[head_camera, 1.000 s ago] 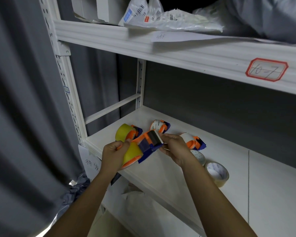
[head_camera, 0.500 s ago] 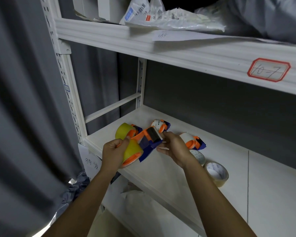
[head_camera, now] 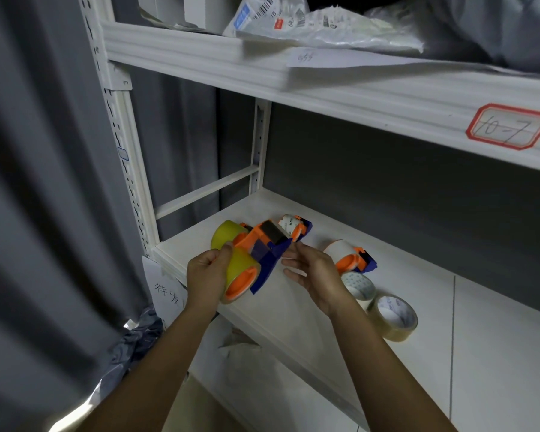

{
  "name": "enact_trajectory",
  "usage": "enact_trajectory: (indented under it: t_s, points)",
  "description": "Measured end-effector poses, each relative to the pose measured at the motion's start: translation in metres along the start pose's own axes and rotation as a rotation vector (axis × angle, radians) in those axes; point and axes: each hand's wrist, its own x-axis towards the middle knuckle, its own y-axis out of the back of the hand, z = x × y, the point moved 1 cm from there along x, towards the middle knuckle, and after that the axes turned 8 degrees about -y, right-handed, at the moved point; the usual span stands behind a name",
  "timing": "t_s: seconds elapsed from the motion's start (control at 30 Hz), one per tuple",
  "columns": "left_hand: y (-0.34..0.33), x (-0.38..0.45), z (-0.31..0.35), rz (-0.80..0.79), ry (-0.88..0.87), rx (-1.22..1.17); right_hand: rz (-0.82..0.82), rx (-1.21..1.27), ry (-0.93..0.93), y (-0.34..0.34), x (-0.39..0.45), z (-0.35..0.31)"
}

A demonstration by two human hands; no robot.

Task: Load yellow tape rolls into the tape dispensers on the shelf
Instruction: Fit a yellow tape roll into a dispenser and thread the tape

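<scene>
- White shelf board (head_camera: 371,310): our hands work above its front edge, with bare board to the right of the loose clear rolls (head_camera: 393,319).
- Our left hand (head_camera: 206,275) grasps the yellow tape roll (head_camera: 239,269), mounted in the orange-and-blue dispenser (head_camera: 262,244).
- Our right hand (head_camera: 312,272) pinches the dispenser's blue edge, other fingers loosely spread.
</scene>
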Motion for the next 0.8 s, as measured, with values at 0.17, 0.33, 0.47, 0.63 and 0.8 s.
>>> enact_trajectory:
  t_s: [0.17,0.33,0.47,0.63,0.8]
  points:
    - [-0.002,0.0,-0.001,0.011,0.031,-0.021,-0.06,0.12,-0.066,-0.001,-0.001,0.005]
    - [-0.012,-0.003,0.0,-0.018,0.053,-0.014,-0.068,0.007,-0.068,-0.01,0.001,0.019]
    - [-0.021,-0.003,0.0,-0.07,0.061,0.036,-0.122,-0.098,-0.059,-0.017,-0.001,0.036]
    - [-0.036,0.0,-0.005,-0.36,0.204,0.033,-0.157,-0.081,-0.043,-0.018,0.002,0.051]
    - [-0.04,0.003,-0.01,-0.54,0.176,0.192,-0.078,0.023,-0.146,-0.011,0.018,0.059]
